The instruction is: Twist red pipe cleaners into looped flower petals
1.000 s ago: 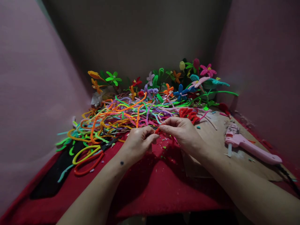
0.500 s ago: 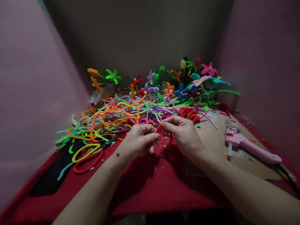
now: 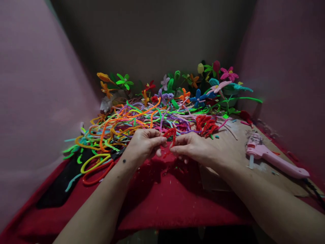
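Note:
A red pipe cleaner [image 3: 170, 131] is bent into an arch between my two hands, above the red cloth. My left hand [image 3: 147, 143] pinches one side of it between thumb and fingers. On the other side, the fingertips of my right hand [image 3: 191, 146] are closed on its downward part. Just beyond my right hand lies a bundle of looped red pipe cleaners [image 3: 207, 125]. Behind both hands spreads a tangled pile of pipe cleaners [image 3: 132, 118] in many colours.
Scissors [image 3: 98, 169] with yellow and red handles lie at the left, beside a flat black object [image 3: 54, 189]. A pink glue gun [image 3: 276, 159] rests on cardboard [image 3: 225, 145] at the right. Several pipe-cleaner flowers [image 3: 198, 98] stand along the back. Red cloth [image 3: 188, 206] covers the table.
My right hand has moved lower and slightly left. The red pipe cleaner now arches up visibly between my hands, and my left hand has shifted a little up and left.

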Tool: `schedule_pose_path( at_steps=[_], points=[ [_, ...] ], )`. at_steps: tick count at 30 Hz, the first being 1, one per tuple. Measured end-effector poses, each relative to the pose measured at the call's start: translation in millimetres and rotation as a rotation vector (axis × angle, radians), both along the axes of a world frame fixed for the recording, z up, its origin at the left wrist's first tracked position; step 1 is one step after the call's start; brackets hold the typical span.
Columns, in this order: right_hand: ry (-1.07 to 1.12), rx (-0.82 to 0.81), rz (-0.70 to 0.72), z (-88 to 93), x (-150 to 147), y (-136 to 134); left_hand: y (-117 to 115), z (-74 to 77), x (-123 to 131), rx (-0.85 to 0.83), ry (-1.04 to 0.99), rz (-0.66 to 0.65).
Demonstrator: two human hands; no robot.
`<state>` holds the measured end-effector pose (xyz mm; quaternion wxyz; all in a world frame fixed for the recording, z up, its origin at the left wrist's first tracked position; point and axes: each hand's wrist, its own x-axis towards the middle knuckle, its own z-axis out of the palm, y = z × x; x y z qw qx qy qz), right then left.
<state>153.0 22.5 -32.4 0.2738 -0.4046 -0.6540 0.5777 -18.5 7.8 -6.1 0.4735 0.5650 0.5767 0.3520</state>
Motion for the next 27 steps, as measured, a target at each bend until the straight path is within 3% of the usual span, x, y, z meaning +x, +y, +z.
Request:
schedule_pose_path(
  at_steps=[3,8,11,14,17,22,27],
  points=[
    [0.120,-0.124,0.113,0.3,-2,-5,-1,2.5,1,0.025,0.021,0.021],
    [0.446,-0.267,0.098,-3.9,-4,-10,-4,4.5,5,0.062,0.035,0.021],
    [0.520,-0.405,0.155,-3.6,-4,-11,-5,4.7,6,0.074,0.026,0.024],
    [0.549,-0.427,0.163,-3.1,-5,-11,-5,4.6,7,0.084,0.014,0.027],
    [0.550,-0.308,0.033,-3.3,-6,-10,-4,3.2,8,0.114,0.044,0.034],
    [0.453,0.133,-0.273,-2.7,-8,-11,-7,-1.6,10,0.207,0.109,0.026],
    [0.354,0.295,-0.397,-3.7,-8,-11,-12,-1.4,16,0.181,0.091,0.013]
  ],
)
